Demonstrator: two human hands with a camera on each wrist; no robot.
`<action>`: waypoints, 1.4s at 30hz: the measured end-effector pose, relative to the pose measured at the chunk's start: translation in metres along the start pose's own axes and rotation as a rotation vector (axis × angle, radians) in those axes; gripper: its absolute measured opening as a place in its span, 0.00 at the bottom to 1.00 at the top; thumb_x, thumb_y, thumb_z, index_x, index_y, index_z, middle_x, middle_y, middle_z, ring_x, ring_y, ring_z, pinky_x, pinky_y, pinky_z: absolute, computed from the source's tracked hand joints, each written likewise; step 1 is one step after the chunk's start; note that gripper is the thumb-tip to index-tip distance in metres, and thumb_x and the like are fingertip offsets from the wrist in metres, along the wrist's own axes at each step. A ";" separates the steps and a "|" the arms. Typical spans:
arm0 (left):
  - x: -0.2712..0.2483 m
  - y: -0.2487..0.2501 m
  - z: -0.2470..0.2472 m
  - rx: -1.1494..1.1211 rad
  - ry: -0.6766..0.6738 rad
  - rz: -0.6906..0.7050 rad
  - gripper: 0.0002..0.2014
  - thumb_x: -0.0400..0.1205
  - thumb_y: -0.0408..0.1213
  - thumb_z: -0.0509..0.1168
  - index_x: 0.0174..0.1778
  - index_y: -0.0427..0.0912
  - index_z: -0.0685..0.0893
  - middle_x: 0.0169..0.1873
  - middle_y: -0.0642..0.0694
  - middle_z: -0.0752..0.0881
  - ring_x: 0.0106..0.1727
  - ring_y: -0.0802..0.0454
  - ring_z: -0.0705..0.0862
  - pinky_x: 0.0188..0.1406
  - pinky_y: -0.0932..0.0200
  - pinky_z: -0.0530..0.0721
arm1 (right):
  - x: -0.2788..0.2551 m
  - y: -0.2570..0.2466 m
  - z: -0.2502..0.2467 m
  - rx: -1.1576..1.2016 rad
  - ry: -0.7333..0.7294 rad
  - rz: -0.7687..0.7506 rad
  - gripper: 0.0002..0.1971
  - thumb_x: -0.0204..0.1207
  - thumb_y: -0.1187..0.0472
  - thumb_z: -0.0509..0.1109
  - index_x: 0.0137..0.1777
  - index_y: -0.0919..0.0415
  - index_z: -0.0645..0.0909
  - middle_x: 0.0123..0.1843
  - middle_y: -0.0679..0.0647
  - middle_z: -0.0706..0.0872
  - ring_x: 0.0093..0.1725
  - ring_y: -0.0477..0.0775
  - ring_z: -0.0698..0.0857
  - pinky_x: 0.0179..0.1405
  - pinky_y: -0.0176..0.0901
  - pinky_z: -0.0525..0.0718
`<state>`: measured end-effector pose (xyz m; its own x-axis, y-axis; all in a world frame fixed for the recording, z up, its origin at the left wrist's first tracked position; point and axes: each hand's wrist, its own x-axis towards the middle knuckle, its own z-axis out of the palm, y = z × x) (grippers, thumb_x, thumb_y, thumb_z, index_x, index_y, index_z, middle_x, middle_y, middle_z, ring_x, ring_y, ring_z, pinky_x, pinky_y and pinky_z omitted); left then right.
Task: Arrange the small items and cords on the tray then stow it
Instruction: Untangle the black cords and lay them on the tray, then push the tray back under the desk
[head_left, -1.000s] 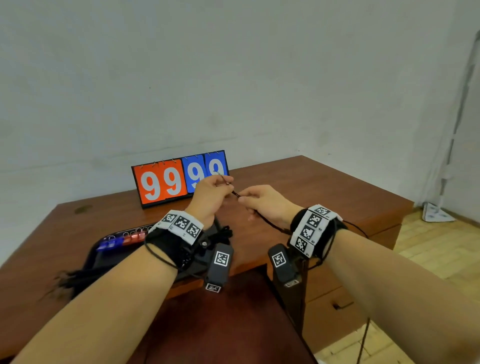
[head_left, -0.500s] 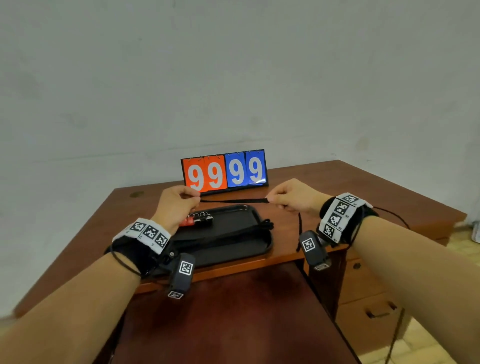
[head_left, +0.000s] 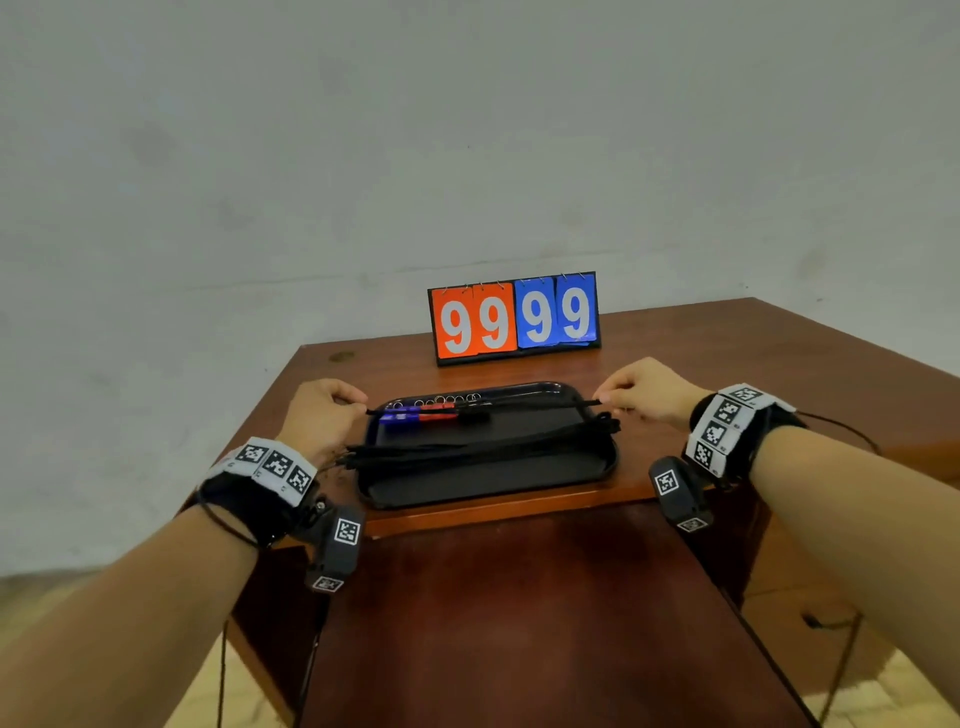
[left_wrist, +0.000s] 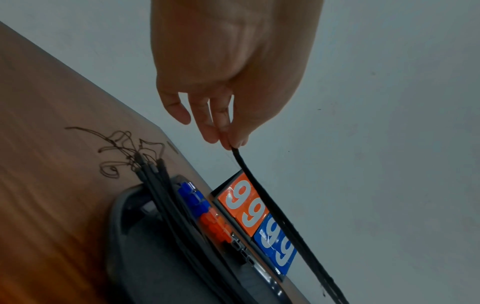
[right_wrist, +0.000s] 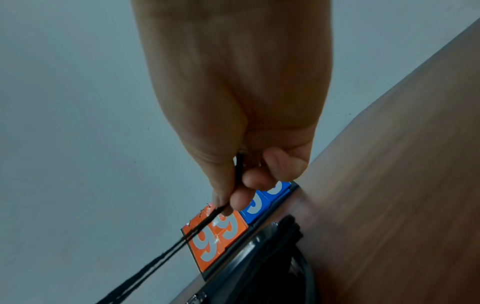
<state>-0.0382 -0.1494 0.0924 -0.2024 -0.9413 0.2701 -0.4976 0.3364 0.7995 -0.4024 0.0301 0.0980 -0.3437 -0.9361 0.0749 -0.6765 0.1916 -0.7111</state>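
Cord (head_left: 483, 407) spans the tray (head_left: 498, 488), taut above its far half. Left of the tray, the left hand (head_left: 322, 415) pinches one end between thumb and fingertips (left_wrist: 235, 137). On the tray lie bundled cords (head_left: 483, 447) and clips (head_left: 421, 414). Right of the tray, the right hand (head_left: 644, 392) pinches the other end.

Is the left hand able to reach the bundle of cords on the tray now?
Probably not yet. The left hand pinches one end of a stretched cord, so it is busy. The bundle of cords lies close beside it on the tray, uncovered.
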 end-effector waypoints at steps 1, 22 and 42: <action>0.001 -0.003 -0.001 0.014 0.001 -0.005 0.10 0.78 0.26 0.72 0.36 0.46 0.87 0.35 0.50 0.86 0.39 0.54 0.82 0.46 0.59 0.78 | 0.002 0.003 0.003 0.002 -0.005 0.013 0.08 0.82 0.65 0.69 0.50 0.60 0.90 0.34 0.55 0.88 0.25 0.42 0.79 0.21 0.31 0.74; -0.006 -0.033 0.013 0.379 -0.078 -0.137 0.06 0.76 0.36 0.69 0.35 0.51 0.87 0.32 0.53 0.90 0.35 0.48 0.89 0.50 0.46 0.89 | 0.028 0.020 0.032 -0.140 0.112 0.083 0.06 0.75 0.65 0.71 0.39 0.58 0.88 0.38 0.51 0.91 0.41 0.49 0.89 0.44 0.39 0.85; 0.005 -0.031 0.014 0.554 -0.035 -0.098 0.05 0.75 0.42 0.66 0.42 0.58 0.85 0.53 0.49 0.86 0.64 0.39 0.78 0.64 0.39 0.74 | 0.035 0.015 0.029 -0.215 0.136 0.109 0.11 0.77 0.53 0.73 0.57 0.54 0.82 0.50 0.48 0.83 0.49 0.48 0.81 0.41 0.37 0.75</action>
<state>-0.0355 -0.1644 0.0613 -0.1562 -0.9706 0.1829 -0.8820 0.2205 0.4165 -0.4058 -0.0088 0.0703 -0.4963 -0.8611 0.1098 -0.7486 0.3605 -0.5565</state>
